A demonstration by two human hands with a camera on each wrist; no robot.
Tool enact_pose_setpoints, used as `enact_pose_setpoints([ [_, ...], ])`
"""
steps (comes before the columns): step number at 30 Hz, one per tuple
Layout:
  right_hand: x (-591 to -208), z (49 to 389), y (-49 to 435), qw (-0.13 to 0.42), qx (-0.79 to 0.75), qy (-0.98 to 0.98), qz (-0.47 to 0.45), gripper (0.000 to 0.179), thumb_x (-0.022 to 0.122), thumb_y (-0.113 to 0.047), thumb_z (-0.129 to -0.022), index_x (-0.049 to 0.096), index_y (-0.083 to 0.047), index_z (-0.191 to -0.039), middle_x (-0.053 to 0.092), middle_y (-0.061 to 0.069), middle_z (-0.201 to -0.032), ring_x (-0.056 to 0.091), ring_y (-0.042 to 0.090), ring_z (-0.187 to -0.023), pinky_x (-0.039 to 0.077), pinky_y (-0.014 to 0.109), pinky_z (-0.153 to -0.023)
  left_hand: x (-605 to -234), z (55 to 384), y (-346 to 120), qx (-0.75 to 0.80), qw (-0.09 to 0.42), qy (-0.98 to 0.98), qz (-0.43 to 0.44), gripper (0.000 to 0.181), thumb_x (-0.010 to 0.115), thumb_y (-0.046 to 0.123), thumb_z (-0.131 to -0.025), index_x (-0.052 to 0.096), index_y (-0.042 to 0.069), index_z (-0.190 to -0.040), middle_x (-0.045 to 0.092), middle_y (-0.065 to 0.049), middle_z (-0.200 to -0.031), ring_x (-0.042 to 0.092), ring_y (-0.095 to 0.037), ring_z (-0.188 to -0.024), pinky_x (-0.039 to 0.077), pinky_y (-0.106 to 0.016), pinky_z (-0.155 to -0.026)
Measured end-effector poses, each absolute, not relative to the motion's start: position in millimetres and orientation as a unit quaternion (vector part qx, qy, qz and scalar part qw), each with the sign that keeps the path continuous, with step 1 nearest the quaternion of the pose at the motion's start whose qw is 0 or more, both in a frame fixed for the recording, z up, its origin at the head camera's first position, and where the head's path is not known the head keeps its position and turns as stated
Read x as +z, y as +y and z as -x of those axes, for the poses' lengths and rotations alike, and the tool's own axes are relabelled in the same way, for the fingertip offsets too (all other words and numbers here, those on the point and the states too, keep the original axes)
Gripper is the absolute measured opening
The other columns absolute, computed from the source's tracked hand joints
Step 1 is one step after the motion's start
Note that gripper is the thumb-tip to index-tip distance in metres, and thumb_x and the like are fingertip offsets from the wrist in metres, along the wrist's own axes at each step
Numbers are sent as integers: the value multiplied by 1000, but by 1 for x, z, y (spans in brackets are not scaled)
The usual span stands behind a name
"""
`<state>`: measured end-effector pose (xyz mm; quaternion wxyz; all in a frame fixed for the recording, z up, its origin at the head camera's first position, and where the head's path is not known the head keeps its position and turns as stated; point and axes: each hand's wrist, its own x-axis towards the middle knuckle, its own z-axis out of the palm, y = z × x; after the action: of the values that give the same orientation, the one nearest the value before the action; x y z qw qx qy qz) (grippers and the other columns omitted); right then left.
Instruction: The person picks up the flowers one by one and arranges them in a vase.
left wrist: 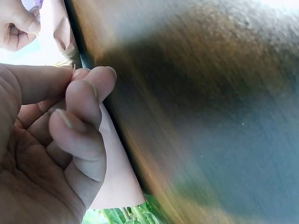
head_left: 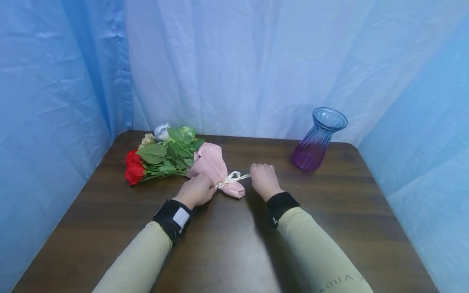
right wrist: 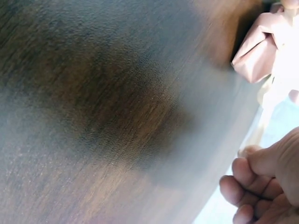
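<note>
A bouquet lies on its side on the table, its stems wrapped in pink paper (head_left: 212, 160) and tied with a white ribbon (head_left: 231, 178) in a bow. One part of the ribbon is pinched between thumb and fingertips of my left hand (head_left: 198, 190), right beside the knot. My right hand (head_left: 264, 179) pinches another ribbon end, which runs taut from the bow. In the left wrist view the left hand's curled fingers (left wrist: 84, 135) hide most of the ribbon. The right wrist view shows the ribbon (right wrist: 264, 123) stretching from the paper to my right thumb and forefinger.
Red roses (head_left: 134, 167), green leaves (head_left: 153, 154) and a pale blue flower (head_left: 162, 132) spread at the bouquet's left end. A blue-to-purple glass vase (head_left: 318, 140) stands at the back right of the dark wooden table (head_left: 329, 203). Blue curtains (head_left: 234, 69) surround the table.
</note>
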<state>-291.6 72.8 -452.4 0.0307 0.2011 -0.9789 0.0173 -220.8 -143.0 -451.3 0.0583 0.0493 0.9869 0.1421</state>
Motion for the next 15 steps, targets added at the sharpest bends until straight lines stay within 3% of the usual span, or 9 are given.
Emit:
enact_pose_setpoints([
  [15,-451,298,98,60,23,-980,-190,14,74,-4,-89,64,0,-98,72,16,-94,65,34,-88,49,45,-80,-449,221,-141,143,69,986,-42,35,65,24,-100,66,17,-65,58,2,-63,56,-16,-60,46,-36,-57],
])
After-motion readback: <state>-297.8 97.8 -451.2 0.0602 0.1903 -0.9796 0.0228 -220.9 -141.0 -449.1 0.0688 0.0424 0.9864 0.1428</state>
